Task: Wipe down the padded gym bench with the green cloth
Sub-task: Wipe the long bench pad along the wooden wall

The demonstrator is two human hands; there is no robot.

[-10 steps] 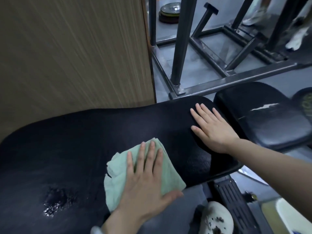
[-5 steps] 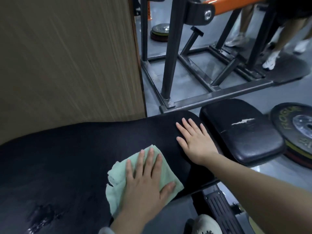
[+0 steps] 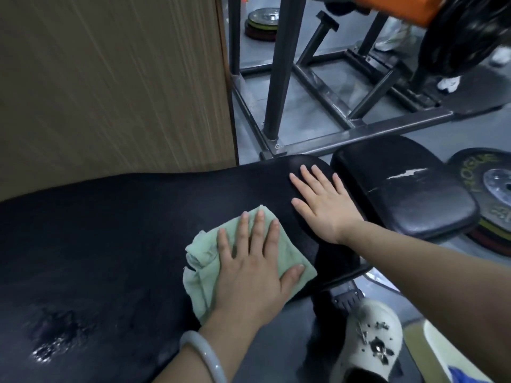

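The long black padded bench (image 3: 110, 230) runs across the lower left. A pale green cloth (image 3: 201, 261) lies crumpled on it near its right end. My left hand (image 3: 249, 275) presses flat on the cloth with fingers spread, a pale bangle on the wrist. My right hand (image 3: 323, 205) rests palm down and bare on the rounded right end of the pad, a short gap from the cloth. A shiny scuffed patch (image 3: 52, 344) shows on the pad at lower left.
A separate black seat pad (image 3: 401, 189) with a torn strip sits to the right. Behind it stand a dark steel rack frame (image 3: 279, 78) and a wooden panel (image 3: 110, 78). Weight plates (image 3: 495, 183) lie on the floor at right. A white shoe (image 3: 370, 341) is below the bench.
My left hand has slid the cloth a little to the right, closer to my right hand. The right hand stays planted on the pad's end. The view has shifted.
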